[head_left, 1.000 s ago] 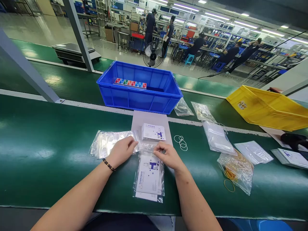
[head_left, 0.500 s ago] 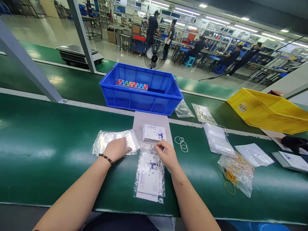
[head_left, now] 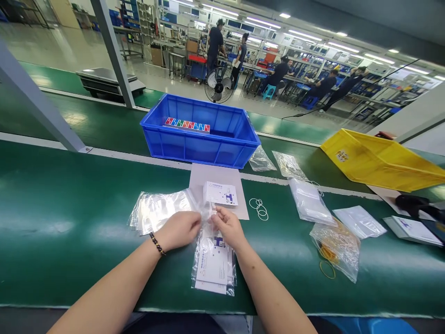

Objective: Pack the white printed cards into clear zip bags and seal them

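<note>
Clear flat plastic bags [head_left: 212, 273] with white printed cards [head_left: 212, 262] inside lay on the glossy green tabletop [head_left: 86, 260] before the person. The right hand [head_left: 227, 227], angled inward, pinched clear plastic film [head_left: 207, 212] at their upper end between thumb and fingers. Beside it, the left hand [head_left: 180, 230] was palm down, loosely curled, its hold unclear. Overlapping silvery plastic bags [head_left: 163, 208] lay leftward, thin white rings [head_left: 259, 209] rightward; a deep blue plastic bin [head_left: 198, 149] stood ahead.
</note>
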